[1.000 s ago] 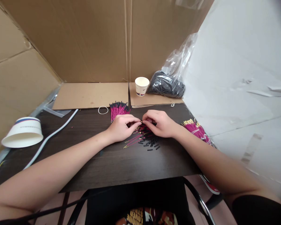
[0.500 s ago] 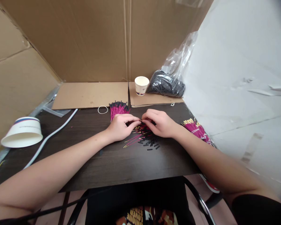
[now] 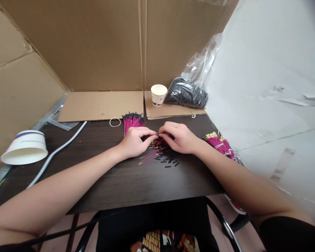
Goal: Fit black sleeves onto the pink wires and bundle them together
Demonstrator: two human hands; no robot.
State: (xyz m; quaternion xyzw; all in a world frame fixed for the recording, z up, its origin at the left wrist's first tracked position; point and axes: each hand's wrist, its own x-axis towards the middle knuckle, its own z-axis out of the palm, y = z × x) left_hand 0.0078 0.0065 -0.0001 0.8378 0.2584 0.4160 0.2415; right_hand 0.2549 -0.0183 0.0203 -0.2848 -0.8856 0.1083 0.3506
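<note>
My left hand (image 3: 136, 141) and my right hand (image 3: 178, 137) meet fingertip to fingertip above the table, each closed in a pinch. A tiny dark piece shows where the fingertips meet; most of it is hidden. Under them lie loose magenta wires (image 3: 150, 156) with gold-coloured ends, beside a heap of short black sleeves (image 3: 168, 159). Just behind my left hand is a bunch of magenta wires with black tips (image 3: 133, 120). To the right of my right hand, a tied bundle of magenta wires with gold-coloured ends (image 3: 220, 144) lies along the table edge.
A paper cup (image 3: 158, 95) stands on cardboard (image 3: 102, 106) at the back, beside a clear bag of black pieces (image 3: 187, 93). Another paper cup (image 3: 24, 148) lies tipped at left, near a white cable (image 3: 59, 150). A pale elastic band (image 3: 115, 122) lies on the dark table (image 3: 125, 189).
Both hands keep their pinch at nearly the same spot; the fingertips stay together. The wires, sleeves and bundles lie as before.
</note>
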